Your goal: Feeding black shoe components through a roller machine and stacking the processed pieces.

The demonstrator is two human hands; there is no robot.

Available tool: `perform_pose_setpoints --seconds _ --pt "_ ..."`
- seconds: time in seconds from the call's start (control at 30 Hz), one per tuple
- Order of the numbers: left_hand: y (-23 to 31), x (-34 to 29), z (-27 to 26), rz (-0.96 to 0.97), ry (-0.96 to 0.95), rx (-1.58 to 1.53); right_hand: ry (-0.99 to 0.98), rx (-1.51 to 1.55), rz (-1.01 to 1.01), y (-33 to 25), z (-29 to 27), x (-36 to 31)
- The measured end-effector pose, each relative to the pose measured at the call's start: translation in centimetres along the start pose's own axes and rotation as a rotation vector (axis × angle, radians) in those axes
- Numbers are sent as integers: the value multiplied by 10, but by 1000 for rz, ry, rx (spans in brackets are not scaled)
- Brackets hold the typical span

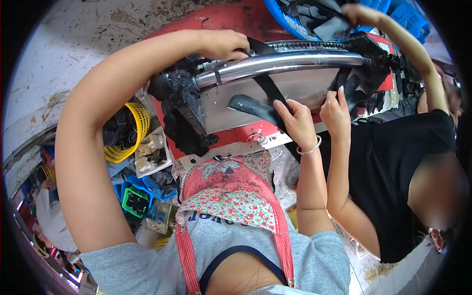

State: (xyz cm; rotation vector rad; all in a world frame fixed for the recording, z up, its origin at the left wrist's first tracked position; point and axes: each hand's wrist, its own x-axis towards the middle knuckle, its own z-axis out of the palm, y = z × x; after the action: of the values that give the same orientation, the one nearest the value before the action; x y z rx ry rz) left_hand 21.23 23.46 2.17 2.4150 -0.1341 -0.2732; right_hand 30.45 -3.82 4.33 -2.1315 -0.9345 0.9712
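A machine with a shiny metal roller (290, 64) lies across the view. My left hand (227, 45) reaches over the roller's far side, its fingers closed at the end of a black strip (261, 46). Below the roller, my right hand (299, 125) wears a bracelet and pinches a flat black piece with a rounded end (253, 108) between thumb and fingers. Another black strip (269, 91) runs from under the roller down to that hand. The undersides of my fingers are partly hidden.
At the right a co-worker's hand (336, 110) holds a black strip by the roller; their other hand (363, 15) is over a blue basket (275, 19) of black pieces. A yellow basket (142, 125), a white tray (164, 164) and a green basket (132, 211) stand at the left.
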Motion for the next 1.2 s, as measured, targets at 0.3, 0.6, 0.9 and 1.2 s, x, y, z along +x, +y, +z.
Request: perform_pose_setpoints --seconds 0.3,0.6,0.9,1.2 --pt "5 -1 -31 142 360 305 -50 199 -21 3 2 2" --pt "5 -14 -10 34 -86 188 45 99 33 -4 3 -2" --pt "-3 -12 0 0 233 -89 131 108 -54 8 5 -2" --pt "-13 -2 -10 7 -100 99 477 65 -327 -5 27 13"
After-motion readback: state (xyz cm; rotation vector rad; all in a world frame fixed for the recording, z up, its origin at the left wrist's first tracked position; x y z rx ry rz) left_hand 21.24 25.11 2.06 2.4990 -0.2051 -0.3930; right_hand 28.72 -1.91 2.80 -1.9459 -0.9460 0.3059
